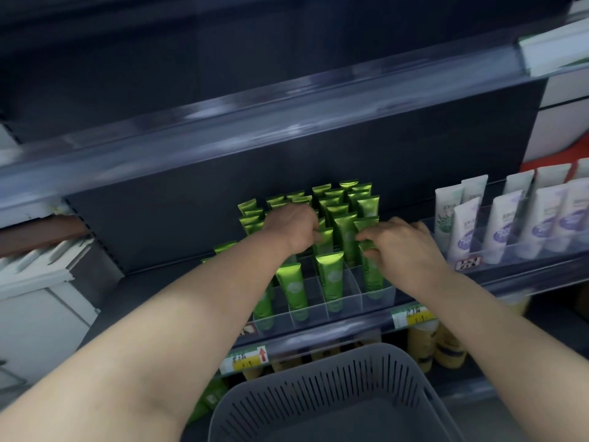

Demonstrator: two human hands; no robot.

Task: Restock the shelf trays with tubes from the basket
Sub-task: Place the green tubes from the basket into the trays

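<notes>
On the head camera I see my left hand [293, 229] deep in the clear divided tray [345, 301], fingers curled round the top of an upright green tube [325, 242]. My right hand [404, 247] is just beside it, fingertips [366, 242] pinching the top of another green tube [371, 277] in the tray's right column. More green tubes [334, 202] stand packed behind both sets of fingers, and others stand in the cells in front of them. The grey basket [366, 349] sits below my wrists, and white and lavender tubes [503, 231] stand beyond my right knuckles.
</notes>
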